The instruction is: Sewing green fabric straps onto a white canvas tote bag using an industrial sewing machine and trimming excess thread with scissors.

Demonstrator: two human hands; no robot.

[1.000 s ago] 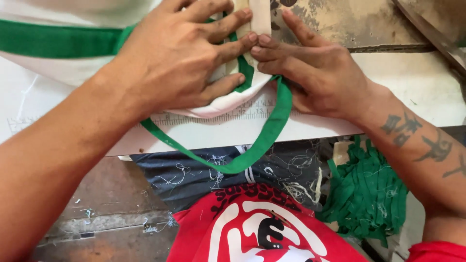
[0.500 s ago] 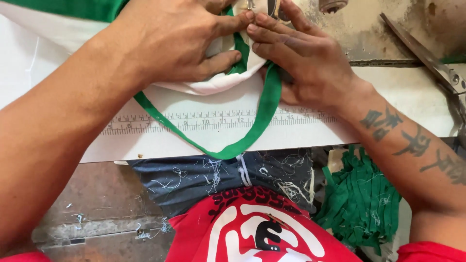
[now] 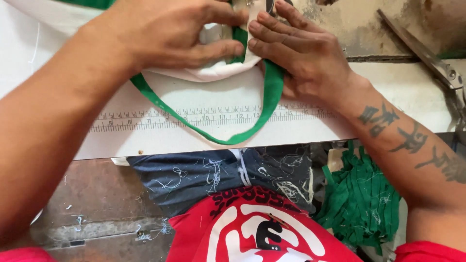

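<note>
- Your left hand (image 3: 165, 34) and right hand (image 3: 301, 53), fingers pressed flat, pin white cloth (image 3: 208, 73) at top centre.
- The green strap (image 3: 233, 138) loop now hangs lower over the ruler (image 3: 145, 121); the cloth has moved up.

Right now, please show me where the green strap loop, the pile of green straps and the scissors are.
green strap loop (image 3: 233, 138): head view, on the bottom of its curve over the ruler markings.
pile of green straps (image 3: 361, 199): head view, on the middle of the heap.
scissors (image 3: 417, 48): head view, on the long blade.
</note>
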